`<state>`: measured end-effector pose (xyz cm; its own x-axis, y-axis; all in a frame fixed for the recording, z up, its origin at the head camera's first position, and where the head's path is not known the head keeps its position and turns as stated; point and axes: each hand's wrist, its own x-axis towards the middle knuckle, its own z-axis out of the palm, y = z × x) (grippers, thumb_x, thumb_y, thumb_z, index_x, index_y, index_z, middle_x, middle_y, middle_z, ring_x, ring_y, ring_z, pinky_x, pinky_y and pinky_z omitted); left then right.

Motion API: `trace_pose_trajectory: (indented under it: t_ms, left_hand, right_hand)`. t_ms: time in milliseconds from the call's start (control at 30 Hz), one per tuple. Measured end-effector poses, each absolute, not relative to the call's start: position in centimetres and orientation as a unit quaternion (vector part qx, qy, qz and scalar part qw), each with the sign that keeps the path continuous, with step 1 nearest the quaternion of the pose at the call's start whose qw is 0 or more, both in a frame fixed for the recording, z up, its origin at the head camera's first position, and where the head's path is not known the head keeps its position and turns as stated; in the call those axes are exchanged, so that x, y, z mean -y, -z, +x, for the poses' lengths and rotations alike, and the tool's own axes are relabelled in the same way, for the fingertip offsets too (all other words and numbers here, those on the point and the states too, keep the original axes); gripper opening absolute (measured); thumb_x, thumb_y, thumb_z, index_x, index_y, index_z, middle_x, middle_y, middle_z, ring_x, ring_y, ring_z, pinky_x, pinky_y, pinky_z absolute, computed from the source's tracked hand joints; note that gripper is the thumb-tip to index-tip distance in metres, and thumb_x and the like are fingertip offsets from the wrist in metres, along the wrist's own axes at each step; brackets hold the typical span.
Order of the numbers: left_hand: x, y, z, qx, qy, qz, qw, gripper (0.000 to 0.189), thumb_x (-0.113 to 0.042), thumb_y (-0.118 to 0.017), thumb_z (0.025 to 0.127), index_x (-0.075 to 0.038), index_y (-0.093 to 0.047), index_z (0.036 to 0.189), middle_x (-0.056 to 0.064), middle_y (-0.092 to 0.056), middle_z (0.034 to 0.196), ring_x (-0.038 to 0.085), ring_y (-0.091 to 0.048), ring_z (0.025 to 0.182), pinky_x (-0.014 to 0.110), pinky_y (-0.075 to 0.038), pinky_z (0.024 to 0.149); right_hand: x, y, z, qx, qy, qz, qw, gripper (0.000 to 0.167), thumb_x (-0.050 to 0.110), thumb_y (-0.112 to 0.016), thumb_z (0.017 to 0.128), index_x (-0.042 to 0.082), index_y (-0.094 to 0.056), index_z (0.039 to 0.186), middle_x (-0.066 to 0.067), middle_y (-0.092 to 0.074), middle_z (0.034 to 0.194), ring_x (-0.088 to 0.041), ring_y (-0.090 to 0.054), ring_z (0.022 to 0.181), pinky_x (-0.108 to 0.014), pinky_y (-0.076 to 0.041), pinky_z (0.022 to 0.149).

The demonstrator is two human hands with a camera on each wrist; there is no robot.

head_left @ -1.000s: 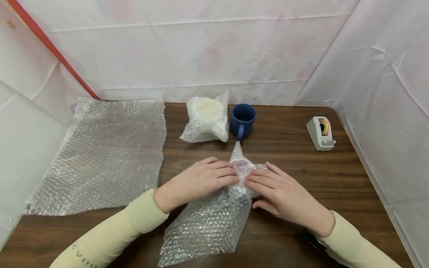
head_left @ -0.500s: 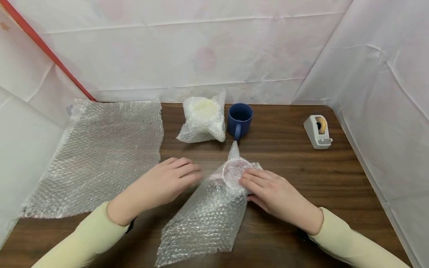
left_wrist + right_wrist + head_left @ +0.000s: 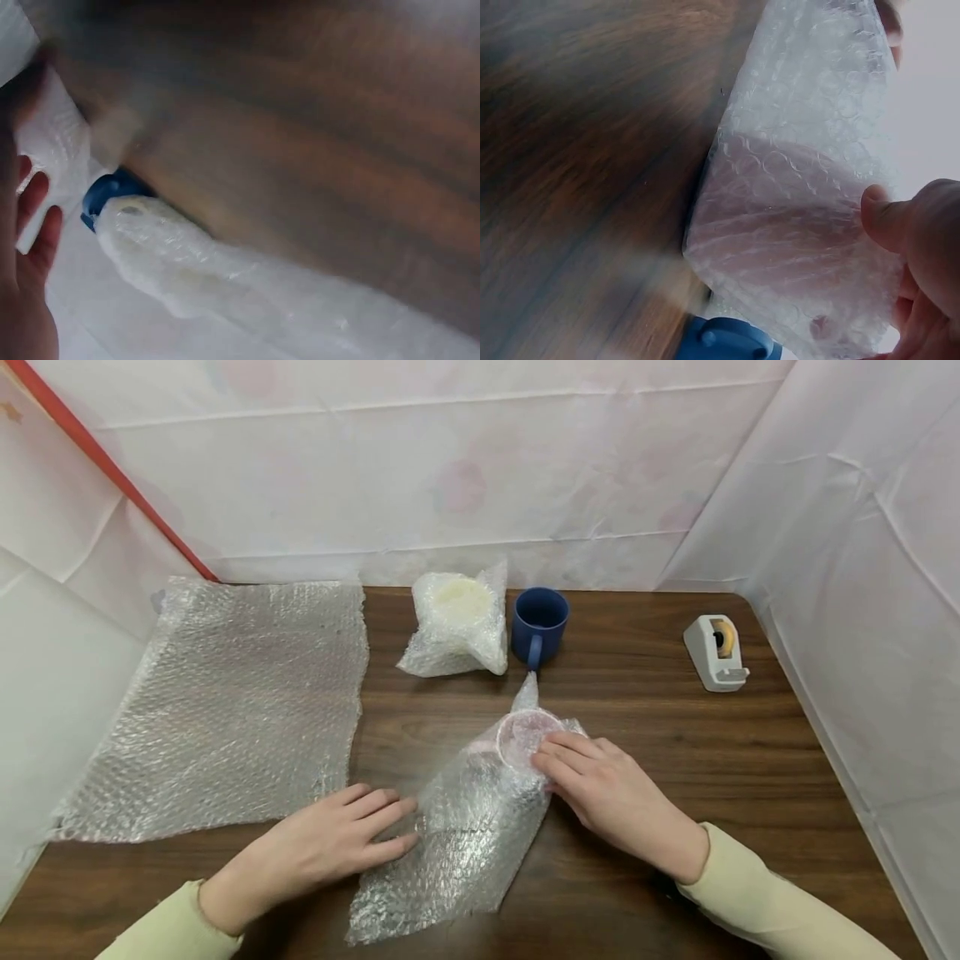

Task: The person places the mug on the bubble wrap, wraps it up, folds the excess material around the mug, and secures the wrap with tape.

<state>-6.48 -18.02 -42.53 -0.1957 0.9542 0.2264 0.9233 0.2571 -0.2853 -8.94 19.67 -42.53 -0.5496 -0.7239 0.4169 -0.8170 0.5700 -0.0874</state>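
A pink cup (image 3: 525, 735) stands at the middle of the table, seen through the bubble wrap (image 3: 457, 852) around it. My right hand (image 3: 611, 797) holds the cup's right side, fingers over the top edge; in the right wrist view the thumb (image 3: 885, 217) presses the wrap against the pink wall (image 3: 772, 232). The loose end of the wrap lies toward me and to the left. My left hand (image 3: 322, 843) is at that flap's left edge with fingers spread and relaxed; whether they touch it I cannot tell. The left wrist view is blurred.
Behind the cup stand a blue mug (image 3: 540, 625) and a bundle in bubble wrap (image 3: 461, 622) with a pale yellow top. A large bubble wrap sheet (image 3: 240, 710) lies at the left. A white tape dispenser (image 3: 712, 656) stands far right. White cloth hangs around the table.
My left hand has left the cup's top and moved left and toward me, beside the loose flap. My right hand has stayed on the cup, whose pink rim now shows.
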Motion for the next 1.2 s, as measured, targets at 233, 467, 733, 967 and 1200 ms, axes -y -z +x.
trace_pose_trajectory:
  t_ms: [233, 467, 733, 967, 1200]
  left_hand:
    - [16.4, 41.8, -7.1, 0.765, 0.087, -0.598, 0.221, 0.026, -0.012, -0.039, 0.105, -0.010, -0.063, 0.097, 0.000, -0.065, 0.102, 0.018, -0.058, 0.088, 0.033, -0.047, 0.075]
    - [13.2, 39.5, -9.0, 0.754, 0.206, -0.557, 0.282, 0.020, -0.002, -0.043, 0.097, -0.005, -0.063, 0.095, -0.002, -0.066, 0.089, 0.018, -0.060, 0.078, 0.035, -0.050, 0.074]
    - [9.3, 39.4, -11.3, 0.820, 0.245, -0.449, 0.257, 0.025, -0.028, -0.050, 0.103, -0.007, -0.059, 0.094, -0.001, -0.057, 0.080, 0.017, -0.053, 0.070, 0.035, -0.046, 0.067]
    - [6.0, 40.8, -13.1, 0.866, 0.246, -0.375, 0.221, 0.032, -0.039, -0.051, 0.103, -0.008, -0.054, 0.094, -0.001, -0.048, 0.077, 0.016, -0.047, 0.069, 0.033, -0.042, 0.061]
    - [5.0, 41.9, -13.2, 0.881, 0.259, -0.327, 0.224, 0.023, -0.028, -0.064, 0.094, -0.007, -0.055, 0.098, 0.000, -0.047, 0.082, 0.015, -0.044, 0.071, 0.029, -0.040, 0.057]
  right_hand:
    - [-19.0, 42.6, -8.9, 0.863, -0.141, 0.448, 0.185, 0.027, 0.019, -0.059, 0.096, 0.010, -0.066, 0.121, -0.003, -0.065, 0.119, -0.024, -0.056, 0.118, -0.042, -0.051, 0.080]
    - [-18.3, 42.4, -9.1, 0.861, -0.141, 0.456, 0.178, 0.022, 0.015, -0.063, 0.094, 0.012, -0.067, 0.115, 0.000, -0.061, 0.108, -0.024, -0.055, 0.111, -0.044, -0.050, 0.086]
    - [-17.9, 42.0, -9.3, 0.859, -0.126, 0.469, 0.164, 0.022, 0.013, -0.069, 0.090, 0.012, -0.067, 0.112, -0.001, -0.062, 0.109, -0.025, -0.055, 0.111, -0.046, -0.049, 0.092]
    - [-17.7, 42.4, -9.6, 0.859, -0.134, 0.465, 0.169, 0.005, 0.015, -0.069, 0.089, 0.014, -0.066, 0.094, -0.002, -0.060, 0.102, -0.026, -0.052, 0.107, -0.039, -0.048, 0.077]
    - [-18.0, 44.0, -9.5, 0.834, -0.248, 0.449, 0.204, 0.017, 0.021, -0.066, 0.095, 0.005, -0.062, 0.102, -0.007, -0.059, 0.107, -0.027, -0.054, 0.106, -0.040, -0.044, 0.093]
